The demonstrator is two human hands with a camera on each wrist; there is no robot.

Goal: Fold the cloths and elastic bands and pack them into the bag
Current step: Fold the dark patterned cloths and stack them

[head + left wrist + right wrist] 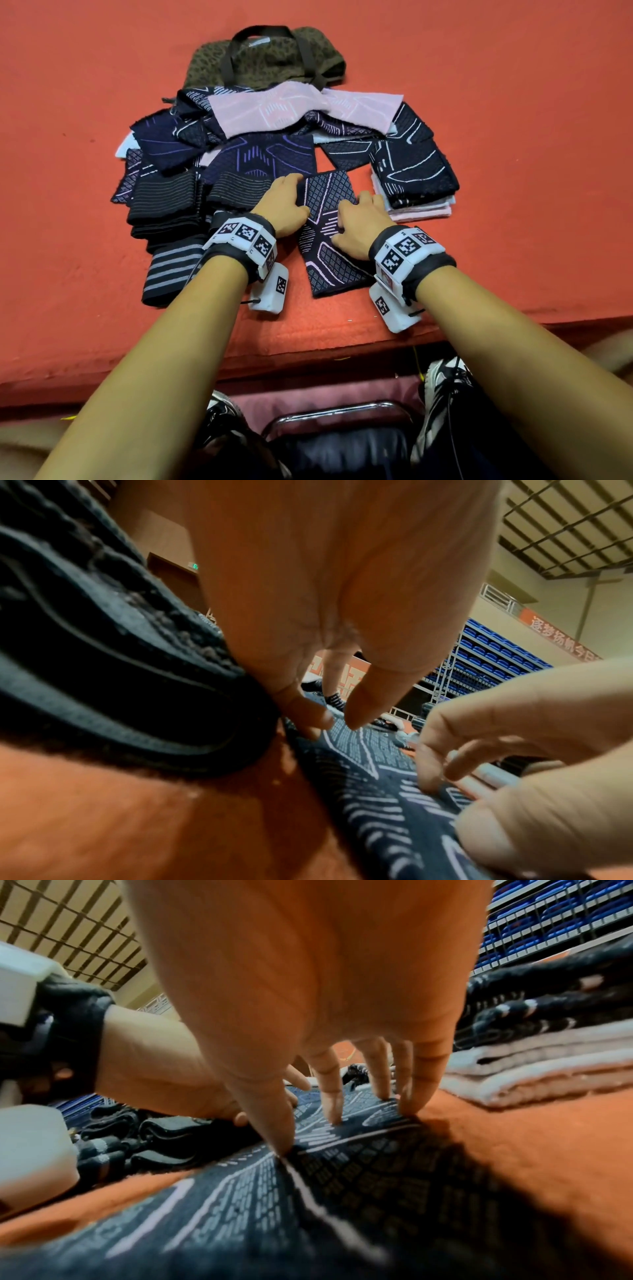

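A dark navy cloth [325, 267] with pale line patterns lies flat on the red table near the front edge. My left hand [294, 192] rests its fingertips on the cloth's far left edge, fingers fairly straight [335, 718]. My right hand [356, 209] presses straight, spread fingertips on the cloth's middle [342, 1115]. The same cloth [369, 791] stretches under both hands in the wrist views [260, 1204]. An olive patterned bag [267, 58] with dark handles lies at the back, behind a loose pile of cloths [274, 137].
A stack of folded cloths [414, 181] sits just right of my right hand. Dark striped elastic bands [168, 212] lie to the left. The table's front edge [308, 329] is close to my wrists, with a chair frame [342, 411] and shoes below.
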